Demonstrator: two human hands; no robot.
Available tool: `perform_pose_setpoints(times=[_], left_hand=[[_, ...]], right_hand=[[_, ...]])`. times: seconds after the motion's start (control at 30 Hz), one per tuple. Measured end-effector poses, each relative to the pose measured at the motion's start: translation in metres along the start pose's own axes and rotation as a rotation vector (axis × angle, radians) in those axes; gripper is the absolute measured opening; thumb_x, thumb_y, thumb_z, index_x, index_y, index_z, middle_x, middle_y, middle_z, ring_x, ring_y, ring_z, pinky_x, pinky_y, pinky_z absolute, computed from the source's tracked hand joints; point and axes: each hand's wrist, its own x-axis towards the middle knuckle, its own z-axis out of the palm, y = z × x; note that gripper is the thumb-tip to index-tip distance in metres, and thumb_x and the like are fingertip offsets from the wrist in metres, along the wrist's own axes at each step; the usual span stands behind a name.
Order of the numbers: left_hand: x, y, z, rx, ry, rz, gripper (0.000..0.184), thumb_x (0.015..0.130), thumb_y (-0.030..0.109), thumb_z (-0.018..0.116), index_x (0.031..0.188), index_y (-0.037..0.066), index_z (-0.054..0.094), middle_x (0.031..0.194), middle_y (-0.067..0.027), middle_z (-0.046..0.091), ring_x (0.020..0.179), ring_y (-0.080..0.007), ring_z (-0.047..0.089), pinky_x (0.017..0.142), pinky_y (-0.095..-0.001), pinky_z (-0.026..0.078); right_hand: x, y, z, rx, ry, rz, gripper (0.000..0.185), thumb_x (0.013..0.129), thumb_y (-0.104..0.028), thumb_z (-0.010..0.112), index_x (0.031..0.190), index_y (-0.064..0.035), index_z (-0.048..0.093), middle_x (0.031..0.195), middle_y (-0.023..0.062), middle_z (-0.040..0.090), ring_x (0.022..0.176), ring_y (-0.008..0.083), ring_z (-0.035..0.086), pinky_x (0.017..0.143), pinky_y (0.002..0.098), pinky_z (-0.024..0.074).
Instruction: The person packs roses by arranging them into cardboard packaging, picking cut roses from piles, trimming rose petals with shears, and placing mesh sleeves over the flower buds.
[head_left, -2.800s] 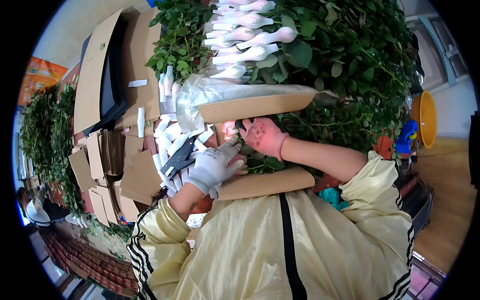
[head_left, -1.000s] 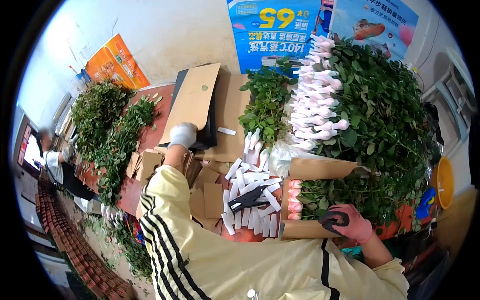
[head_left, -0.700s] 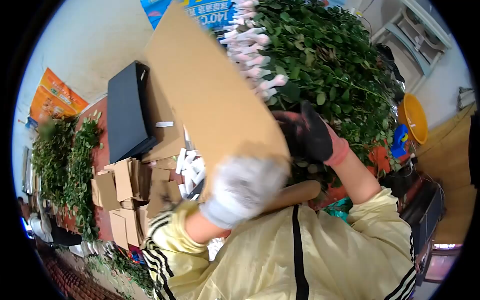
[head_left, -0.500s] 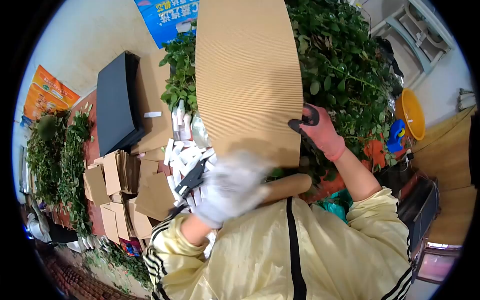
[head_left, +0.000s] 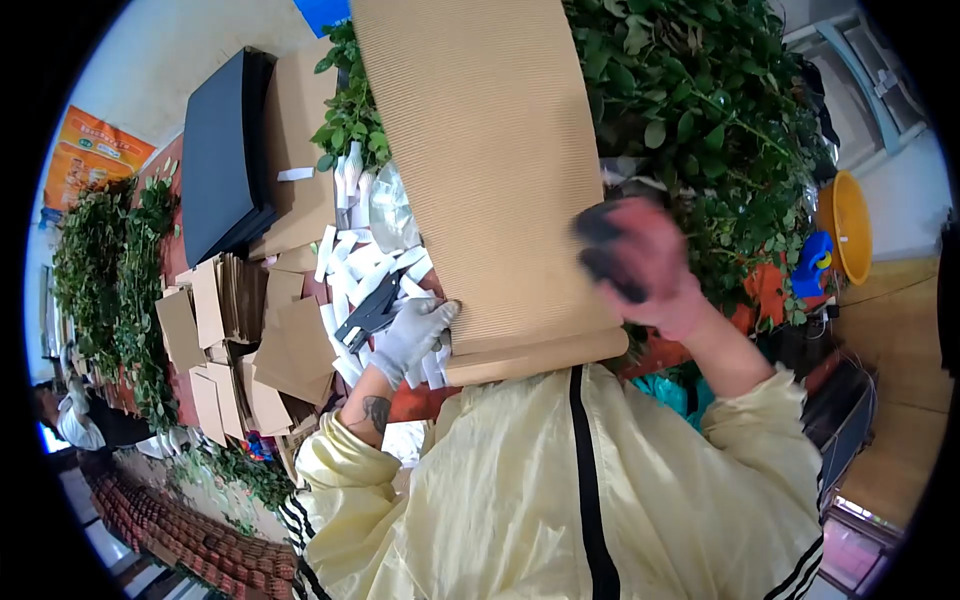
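A long corrugated cardboard sheet [head_left: 490,180] runs up the middle of the view, its near end curled into a roll against the jacket. My left hand [head_left: 415,335], in a grey-white glove, pinches the sheet's left edge near the roll, thumb on top. At the right edge, my right hand [head_left: 640,265] wears a red-pink glove with dark fingertips. Motion blurs it, but its thumb and fingers look apart, in front of the sheet's edge; whether they touch is unclear. A black stapler-like tool [head_left: 370,312] lies beside my left hand on white paper strips [head_left: 345,265].
Leafy stems [head_left: 690,100] are piled to the right, with more [head_left: 145,300] at far left. Cardboard pieces [head_left: 290,350] and a black stack of sheets [head_left: 228,160] lie left. A yellow basin [head_left: 851,228] and blue tape dispenser [head_left: 812,264] are at right. Another person [head_left: 80,415] is at far left.
My left hand, blurred over the sheet's near end before, has moved left to its edge. My right hand has come off its grip on the right edge and moved slightly lower. The sheet leans more leftward at the top.
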Motion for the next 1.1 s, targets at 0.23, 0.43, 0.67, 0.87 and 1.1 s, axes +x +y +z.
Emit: perform_pose_setpoints(times=[0.23,0.43,0.67,0.87,1.1], left_hand=[[0.025,-0.035,-0.002,0.433,-0.096,-0.144,0.037,0.084,0.036,0.057,0.097,0.003,0.064,0.071,-0.0134,0.064,0.064,-0.0214,0.062,0.061,-0.0330,0.047],[0.010,-0.018,0.007,0.468,-0.055,-0.064,0.040,0.084,0.039,0.055,0.091,0.001,0.064,0.073,-0.0151,0.064,0.066,-0.0266,0.062,0.063,-0.0374,0.047],[-0.024,-0.009,-0.017,0.543,0.104,0.186,0.032,0.082,0.035,0.054,0.086,0.005,0.065,0.084,-0.0198,0.064,0.081,-0.0340,0.062,0.073,-0.0414,0.047],[-0.074,-0.042,-0.054,0.324,0.431,0.373,0.016,0.078,0.016,0.062,0.088,0.004,0.065,0.081,-0.0121,0.063,0.078,-0.0283,0.061,0.072,-0.0363,0.048],[-0.079,-0.069,-0.061,0.557,0.500,0.359,0.020,0.075,0.017,0.064,0.092,0.008,0.066,0.083,-0.0096,0.062,0.080,-0.0283,0.059,0.072,-0.0382,0.047]], right_hand=[[-0.007,0.017,0.146,0.058,-0.624,-0.540,0.043,0.083,-0.033,0.050,0.122,-0.0140,0.051,0.131,0.0137,0.045,0.127,0.0290,0.036,0.107,0.0418,0.0258],[-0.005,0.006,0.163,0.387,-0.592,0.023,0.050,0.075,-0.036,0.062,0.118,-0.0139,0.054,0.129,0.0166,0.044,0.121,0.0356,0.039,0.102,0.0480,0.0299],[-0.004,-0.012,0.167,-0.037,-0.866,-0.139,0.068,0.070,-0.050,0.063,0.127,-0.0171,0.048,0.131,0.0205,0.039,0.127,0.0391,0.028,0.102,0.0530,0.0234],[-0.016,-0.008,0.177,-0.059,-0.883,-0.155,0.074,0.066,-0.052,0.066,0.126,-0.0126,0.047,0.128,0.0271,0.035,0.121,0.0450,0.028,0.099,0.0595,0.0209],[-0.004,-0.011,0.171,-0.087,-0.967,-0.168,0.067,0.068,-0.055,0.061,0.119,-0.0113,0.053,0.128,0.0267,0.037,0.120,0.0445,0.030,0.100,0.0567,0.0198]])
